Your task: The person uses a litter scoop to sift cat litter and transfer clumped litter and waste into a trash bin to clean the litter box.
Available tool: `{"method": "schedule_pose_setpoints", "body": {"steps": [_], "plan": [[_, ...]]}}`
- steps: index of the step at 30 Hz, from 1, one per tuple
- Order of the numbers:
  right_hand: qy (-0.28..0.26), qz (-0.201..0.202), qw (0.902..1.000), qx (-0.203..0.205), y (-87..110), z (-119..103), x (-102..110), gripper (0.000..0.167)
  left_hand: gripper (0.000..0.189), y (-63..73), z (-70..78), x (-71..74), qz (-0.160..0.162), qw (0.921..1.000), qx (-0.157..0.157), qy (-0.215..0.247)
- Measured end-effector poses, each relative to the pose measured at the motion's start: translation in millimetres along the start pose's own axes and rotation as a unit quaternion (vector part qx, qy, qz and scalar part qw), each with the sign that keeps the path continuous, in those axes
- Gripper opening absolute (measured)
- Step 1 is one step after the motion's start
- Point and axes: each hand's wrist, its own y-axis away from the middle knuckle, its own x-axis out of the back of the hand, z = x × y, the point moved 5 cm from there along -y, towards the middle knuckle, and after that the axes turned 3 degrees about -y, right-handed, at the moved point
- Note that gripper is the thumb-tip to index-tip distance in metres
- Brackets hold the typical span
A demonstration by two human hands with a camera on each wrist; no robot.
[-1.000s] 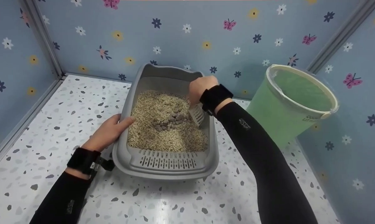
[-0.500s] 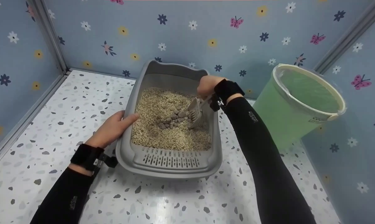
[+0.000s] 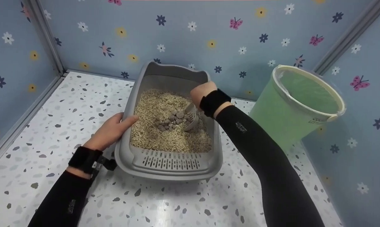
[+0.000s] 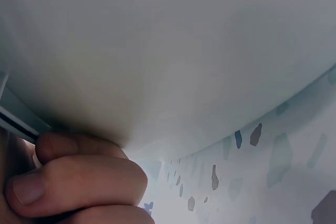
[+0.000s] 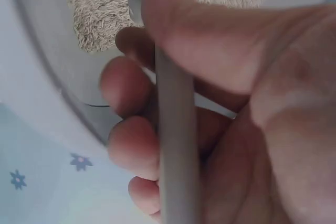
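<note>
A grey litter box [image 3: 168, 176] stands on the speckled surface, filled with pale pellet litter [image 3: 155, 104]. Dark grey clumps [image 3: 172, 120] lie in the middle of the litter. My right hand [image 3: 203, 92] grips the handle of a slotted litter scoop [image 3: 192, 118], its head tilted in the litter against the right side of the clumps. In the right wrist view the fingers wrap round the scoop handle [image 5: 177, 140]. My left hand [image 3: 109, 130] holds the box's left rim, thumb over the edge; in the left wrist view its curled fingers [image 4: 89, 179] sit under the rim.
A green bucket [image 3: 278, 116] with a cream rim and a clear liner stands to the right of the box. Flower-patterned walls [image 3: 177, 34] enclose the back and both sides. The speckled white surface [image 3: 145, 205] extends in front of the box.
My right hand drew the scoop back and to the right, then swung it left and down into the litter beside the clumps. The left hand keeps its hold on the rim.
</note>
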Motion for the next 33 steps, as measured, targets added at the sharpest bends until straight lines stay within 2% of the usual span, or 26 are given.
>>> {"method": "schedule_pose_setpoints", "body": {"steps": [2, 4, 9, 12, 18, 22, 29, 33], "plan": [[0.035, 0.006, 0.9994, -0.001, -0.5, -6, -2, 0.043, 0.108, 0.5, -0.9, 0.0, -0.002, 1.0, 0.002, 0.004], [0.031, 0.012, 0.9994, 0.0, -1.0, -7, -3, 0.044, 0.11, 0.7, -0.8, -0.1, -0.001, 1.0, 0.001, 0.0], [-0.021, 0.001, 0.9997, 0.01, -4.7, 3, -8, 0.042, 0.109, -1.1, -0.8, 0.1, 0.001, 1.0, 0.005, -0.005], [-0.032, -0.005, 0.9993, 0.016, -7.9, 8, -11, 0.039, 0.106, -2.0, -1.6, 0.5, 0.001, 1.0, 0.005, -0.002], [-0.066, -0.002, 0.9972, 0.034, -8.6, 8, -15, 0.034, 0.105, -4.6, -3.1, 0.3, 0.0, 0.9999, 0.006, -0.013], [-0.1, -0.02, 0.9942, 0.034, -10.9, 6, -19, 0.038, 0.103, -5.8, -3.8, -0.1, -0.002, 1.0, 0.005, -0.007], [-0.127, -0.066, 0.9856, 0.089, -26.3, -19, -34, 0.049, 0.102, -3.6, -4.1, 0.2, 0.002, 0.9999, 0.007, -0.009], [-0.156, -0.07, 0.9774, 0.124, -35.7, -41, -40, 0.037, 0.106, -2.9, -3.3, 0.3, -0.001, 1.0, 0.008, -0.002]]}}
